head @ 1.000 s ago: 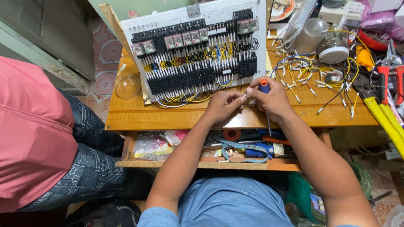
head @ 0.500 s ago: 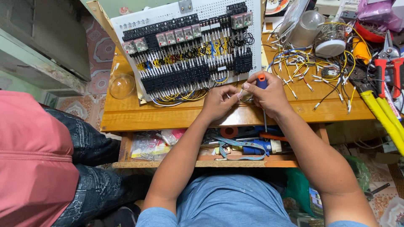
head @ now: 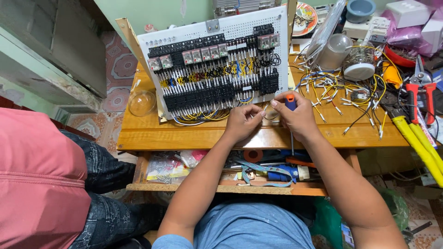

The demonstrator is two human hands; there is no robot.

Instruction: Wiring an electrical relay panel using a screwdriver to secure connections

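Observation:
A white perforated panel [head: 217, 30] stands tilted on the wooden table [head: 194, 131], carrying rows of black terminal blocks, relays and coloured wires. Both my hands meet just below its lower right corner. My right hand [head: 297, 117] grips a screwdriver [head: 290, 102] with a blue and orange handle, its thin shaft pointing down toward the table's front edge. My left hand [head: 243, 121] pinches something small at its fingertips, close to the right hand; I cannot make out what it is.
Loose yellow, black and blue wires [head: 341, 90] lie right of my hands. Red-handled pliers [head: 417, 94] and a yellow-handled tool [head: 417, 138] sit at the right edge. A glass dome [head: 142, 103] rests at the left. An open drawer [head: 221, 173] holds tools. A seated person in pink [head: 39, 175] is at left.
My hands have stayed together at the panel's lower right, with only small finger movement. The view has shifted slightly, and the seated person now shows lower on the left.

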